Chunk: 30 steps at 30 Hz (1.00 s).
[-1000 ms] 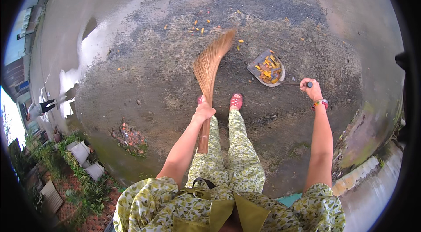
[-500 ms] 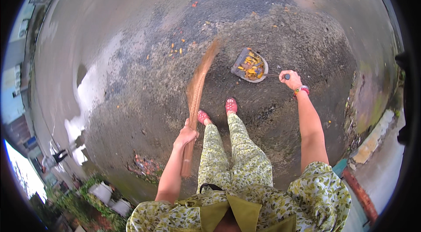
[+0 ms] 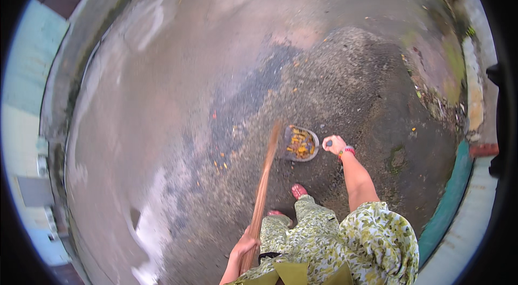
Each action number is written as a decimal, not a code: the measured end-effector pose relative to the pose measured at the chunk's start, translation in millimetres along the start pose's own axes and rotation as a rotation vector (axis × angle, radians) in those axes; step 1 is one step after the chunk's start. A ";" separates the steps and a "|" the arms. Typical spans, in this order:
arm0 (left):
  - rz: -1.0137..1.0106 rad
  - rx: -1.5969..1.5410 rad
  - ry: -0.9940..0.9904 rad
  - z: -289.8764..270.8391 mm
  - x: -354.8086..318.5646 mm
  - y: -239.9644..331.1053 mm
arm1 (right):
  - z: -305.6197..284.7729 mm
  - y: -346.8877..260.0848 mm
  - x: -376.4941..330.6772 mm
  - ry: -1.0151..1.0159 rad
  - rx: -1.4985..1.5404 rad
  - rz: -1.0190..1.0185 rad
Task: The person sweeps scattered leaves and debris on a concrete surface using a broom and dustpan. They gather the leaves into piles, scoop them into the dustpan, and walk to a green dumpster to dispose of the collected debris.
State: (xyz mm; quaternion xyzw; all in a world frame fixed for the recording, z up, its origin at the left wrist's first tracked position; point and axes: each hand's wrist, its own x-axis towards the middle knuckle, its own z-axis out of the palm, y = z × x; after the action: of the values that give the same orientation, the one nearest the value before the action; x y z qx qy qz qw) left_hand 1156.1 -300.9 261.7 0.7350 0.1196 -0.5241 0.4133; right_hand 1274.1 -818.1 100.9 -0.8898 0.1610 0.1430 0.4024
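Outdoors, wet ground [image 3: 232, 21], seen from above. Far L of frame: pale wall [image 3: 19, 123], edge bent by lens. Lower L: bright puddle [image 3: 154, 225]. L of ctr: a few loose leaves [image 3: 224, 166], yellow/orange. Upper R of ctr: darker rough patch [image 3: 350, 69]. Lower R: teal strip [image 3: 450, 198], curving up; pale ledge [image 3: 475, 85] above it, far R.

Grip, L to R. L hand [image 3: 247, 242], lower ctr: fingers curled round broom [image 3: 263, 188] near its butt end, no gap seen. Broom slants up & slightly R; bristles motion-blurred, tip just beside pan's L side, can't tell if touching. Pan [image 3: 314, 140] sits approx mid-frame, a bit R, w/ yellow & brown litter [image 3: 299, 143] inside. R hand [image 3: 335, 145], just R of pan: fist wrapped snugly round handle [image 3: 329, 143], dark end poking out. Bracelets [image 3: 349, 150] on that wrist. Red shoes [image 3: 298, 191] below pan.

Vs 0.5 s ago: view has swung; greenery at lower L is out of frame, puddle lower. L hand & broom both lower in frame. Broom tip was clear of pan, now right by it. Pan & R hand also lower. Both grips same as before.
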 end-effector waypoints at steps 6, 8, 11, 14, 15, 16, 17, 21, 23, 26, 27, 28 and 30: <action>-0.120 -0.245 0.056 -54.9 -41.5 -1.3 | 1.4 18.0 -85.3 0.278 0.170 0.210; -0.154 -0.170 0.154 -59.6 -12.5 20.8 | -1.4 29.3 -118.3 0.382 0.241 0.304; -0.125 -0.062 0.370 -80.9 30.8 44.8 | -10.9 14.8 -139.8 0.457 0.369 0.397; -0.102 0.055 0.630 -125.2 60.3 51.8 | -10.6 13.0 -142.2 0.552 0.375 0.464; -0.094 0.108 0.729 -149.4 69.0 53.6 | -9.4 6.0 -135.3 0.619 0.367 0.500; -0.097 0.159 0.817 -171.9 81.3 58.2 | -13.3 -2.2 -132.3 0.663 0.367 0.563; -0.105 0.203 0.899 -194.3 93.4 58.4 | -7.1 5.4 -132.4 0.693 0.342 0.574; -0.129 0.273 1.225 -290.4 146.7 87.7 | 11.9 19.4 -119.1 0.922 0.300 0.585; -0.124 0.228 1.246 -327.7 195.3 137.8 | 8.3 69.1 -118.2 0.911 0.400 0.559; -0.023 -0.477 1.148 -431.9 290.5 178.8 | -11.1 39.0 -35.2 1.023 0.434 0.701; -0.090 -0.335 0.951 -394.4 302.2 268.9 | -23.8 60.1 -73.5 1.044 0.236 0.845; -0.035 -0.670 0.905 -426.5 320.0 300.4 | -30.6 50.1 -51.2 1.030 0.323 0.805; 0.188 -2.124 0.580 -477.8 352.1 357.8 | -53.9 24.8 17.0 1.039 0.510 0.726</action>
State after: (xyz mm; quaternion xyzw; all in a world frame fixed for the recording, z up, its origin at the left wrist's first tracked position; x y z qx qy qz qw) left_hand 1843.5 -266.6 180.2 0.1073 0.5449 0.0708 0.8286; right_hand 1286.3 -877.6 112.1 -0.6099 0.6502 -0.2189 0.3967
